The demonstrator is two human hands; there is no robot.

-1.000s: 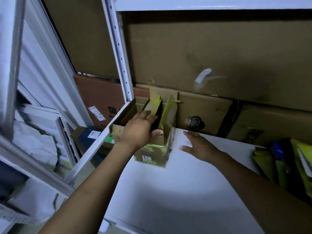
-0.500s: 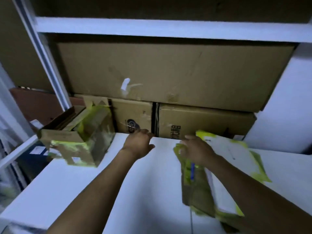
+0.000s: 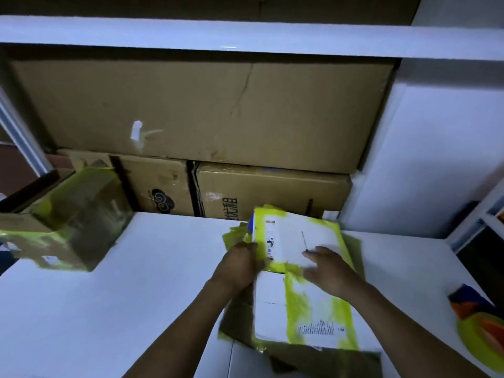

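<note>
A pile of flat parcels wrapped in yellow-green tape lies on the white shelf board, right of centre. The top parcel bears a white label, and a second labelled parcel lies nearer to me. My left hand grips the left edge of the top parcel, fingers curled round it. My right hand rests flat on the top parcel's label with fingers spread. A small open cardboard box with yellow-green tape stands at the left end of the shelf, apart from both hands.
Large brown cartons fill the back of the shelf, two smaller ones beneath the big one. Another white shelf board runs overhead. A white side panel closes the right. Orange, blue and yellow packets lie at far right.
The view swung right, away from the small taped box. My left hand left that box and now grips the parcel pile; my right hand moved onto the top parcel's label.
</note>
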